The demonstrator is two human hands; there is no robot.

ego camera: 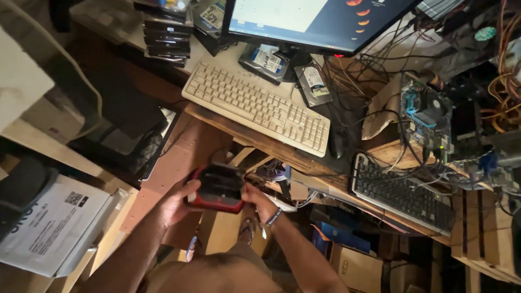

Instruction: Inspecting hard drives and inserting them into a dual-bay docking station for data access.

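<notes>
Gripped from both sides: black-and-red box (219, 189) is clasped btwn left hand (176, 202) and right hand (258, 199), fingers closed on its ends, kept level below front edge of desk (260, 142), under white keyboard (255, 106).

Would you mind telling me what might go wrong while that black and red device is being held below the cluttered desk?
1. The black and red device is held in mid-air by the left hand and right hand with nothing under it, so a slip would probably drop it to the floor.
2. The tangled cables by the bare circuit board could snag a raised arm.
3. Dim light may hide small parts.
</notes>
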